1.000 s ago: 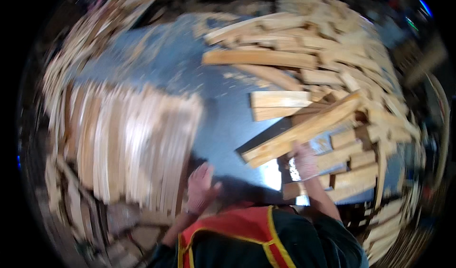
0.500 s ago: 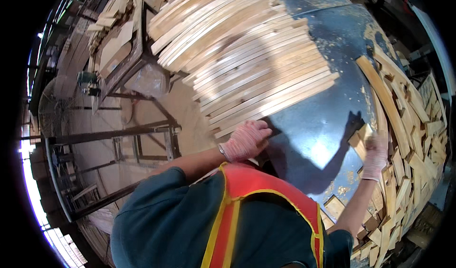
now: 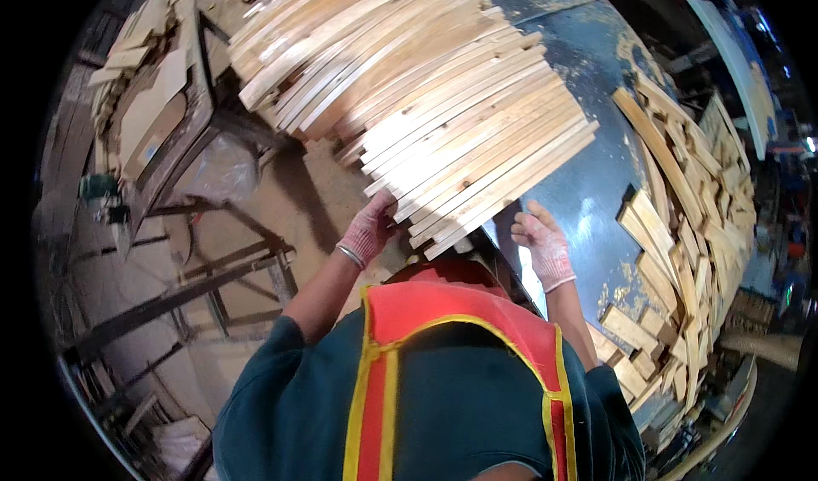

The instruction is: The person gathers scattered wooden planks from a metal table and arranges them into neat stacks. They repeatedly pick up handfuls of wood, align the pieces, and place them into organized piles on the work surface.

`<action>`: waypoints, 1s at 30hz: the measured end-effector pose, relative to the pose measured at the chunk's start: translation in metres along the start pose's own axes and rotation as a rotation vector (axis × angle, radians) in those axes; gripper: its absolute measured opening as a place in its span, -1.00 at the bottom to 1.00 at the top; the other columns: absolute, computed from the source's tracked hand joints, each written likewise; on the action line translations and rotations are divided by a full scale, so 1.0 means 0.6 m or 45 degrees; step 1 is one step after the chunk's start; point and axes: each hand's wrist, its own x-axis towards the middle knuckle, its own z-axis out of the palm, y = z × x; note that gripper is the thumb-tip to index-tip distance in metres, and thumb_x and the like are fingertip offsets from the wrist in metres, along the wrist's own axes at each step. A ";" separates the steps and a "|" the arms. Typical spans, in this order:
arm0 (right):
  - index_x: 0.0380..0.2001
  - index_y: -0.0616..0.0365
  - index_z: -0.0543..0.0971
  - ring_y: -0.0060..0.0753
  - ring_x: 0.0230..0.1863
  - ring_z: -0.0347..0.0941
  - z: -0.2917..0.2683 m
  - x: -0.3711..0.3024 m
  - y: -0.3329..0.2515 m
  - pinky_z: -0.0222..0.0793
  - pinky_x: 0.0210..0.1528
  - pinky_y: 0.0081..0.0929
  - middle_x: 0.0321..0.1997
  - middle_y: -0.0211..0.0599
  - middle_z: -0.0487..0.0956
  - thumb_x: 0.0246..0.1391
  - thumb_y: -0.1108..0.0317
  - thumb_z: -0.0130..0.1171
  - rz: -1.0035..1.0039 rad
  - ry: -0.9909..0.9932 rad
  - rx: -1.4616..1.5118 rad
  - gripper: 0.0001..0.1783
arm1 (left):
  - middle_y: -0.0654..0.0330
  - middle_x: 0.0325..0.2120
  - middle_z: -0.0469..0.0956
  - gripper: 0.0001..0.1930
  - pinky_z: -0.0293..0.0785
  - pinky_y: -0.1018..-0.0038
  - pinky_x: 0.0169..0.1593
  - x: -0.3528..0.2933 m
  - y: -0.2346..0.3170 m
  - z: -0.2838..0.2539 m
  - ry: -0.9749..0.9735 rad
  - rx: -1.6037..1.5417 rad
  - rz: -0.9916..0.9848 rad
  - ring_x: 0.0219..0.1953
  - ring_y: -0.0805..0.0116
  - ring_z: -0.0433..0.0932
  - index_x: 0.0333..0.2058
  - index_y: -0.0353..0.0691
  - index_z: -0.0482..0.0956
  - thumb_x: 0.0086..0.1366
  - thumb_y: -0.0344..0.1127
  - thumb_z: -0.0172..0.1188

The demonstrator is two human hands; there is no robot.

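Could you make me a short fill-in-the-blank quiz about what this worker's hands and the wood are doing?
1. The left hand touches the near ends of the stacked wooden ___.
2. Both hands wear ___.
3. The right hand is spread open over the dark blue ___.
4. The worker's vest is ___ with yellow trim.

Missing words: slats; gloves; table; red

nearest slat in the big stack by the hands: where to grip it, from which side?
Judging by its pose, grip the nearest slat at its near end, which overhangs the table edge. Come from the near side, beside the left hand and right hand; neighbours cover its long edges.
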 end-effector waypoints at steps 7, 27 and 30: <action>0.37 0.36 0.34 -0.53 -0.21 0.50 0.085 0.000 -0.049 0.49 -0.15 -0.55 -0.16 -0.32 0.54 0.28 0.32 0.30 -0.253 -0.128 -0.196 -0.32 | 0.50 -0.27 0.40 -0.64 0.23 -0.13 0.31 0.013 0.001 -0.011 0.063 -0.073 0.008 -0.02 0.36 0.41 -0.27 0.15 0.46 0.33 0.22 0.31; 0.45 0.38 0.21 -0.51 -0.28 0.46 0.055 0.059 -0.083 0.46 -0.22 -0.54 -0.06 -0.25 0.56 0.32 0.33 0.27 -0.319 -0.112 -0.041 -0.24 | 0.27 -0.14 0.65 -0.54 0.49 0.09 0.13 -0.098 0.141 0.150 0.108 -0.109 -0.072 -0.07 0.19 0.61 -0.06 0.00 0.60 0.34 0.24 0.30; 0.38 0.30 0.28 -0.30 -0.12 0.54 0.125 0.060 -0.083 0.55 -0.13 -0.31 0.02 -0.15 0.58 0.31 0.11 0.32 -0.109 -0.027 0.223 -0.24 | 0.22 -0.12 0.66 -0.41 0.53 0.08 0.10 -0.107 0.164 0.163 0.048 -0.019 -0.045 -0.07 0.21 0.63 0.07 -0.07 0.59 0.37 0.32 0.22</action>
